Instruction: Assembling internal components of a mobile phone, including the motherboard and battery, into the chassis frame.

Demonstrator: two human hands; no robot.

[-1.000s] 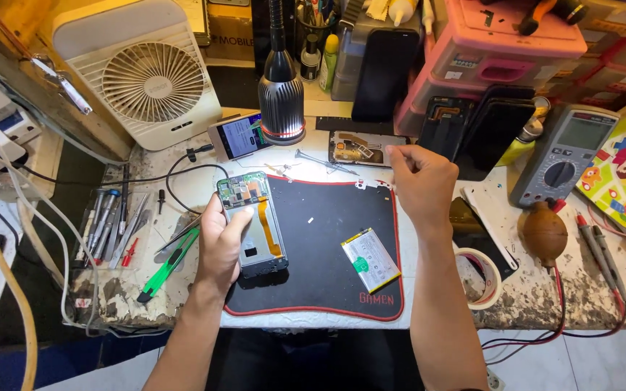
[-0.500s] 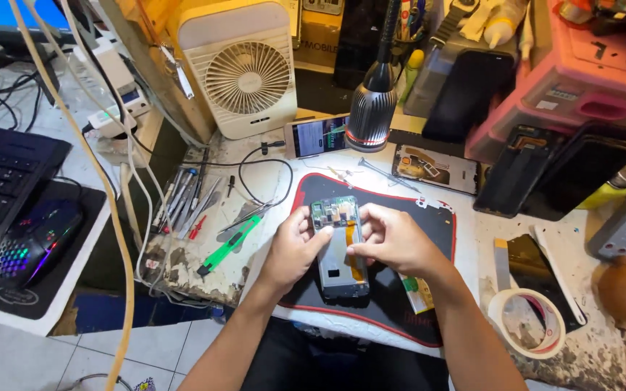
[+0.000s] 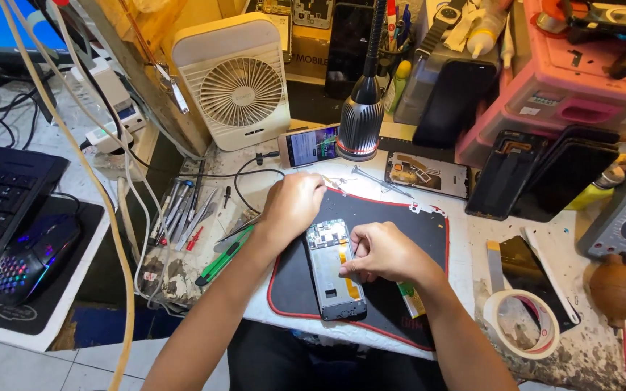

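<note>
Opened grey smartphone chassis [image 3: 336, 271], exposed circuit board at twelve o'clock: light, stiff, fragile; grip side rails; right hand [image 3: 384, 252] pinches its orange flex; left hand [image 3: 293, 206] curled, contents indeterminable.

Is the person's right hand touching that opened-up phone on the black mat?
Touching. In the head view, the right hand rests its fingertips on the orange strip inside the opened phone, with no gap visible between them.

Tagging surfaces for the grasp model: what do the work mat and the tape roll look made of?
Work mat: probably rubber or soft fabric-topped foam; matte black, flat, with a thin red edge. Tape roll: looks like paper masking tape, cream and dull, no gloss. The right hand and left hand rest at the opened phone on the mat.
</note>
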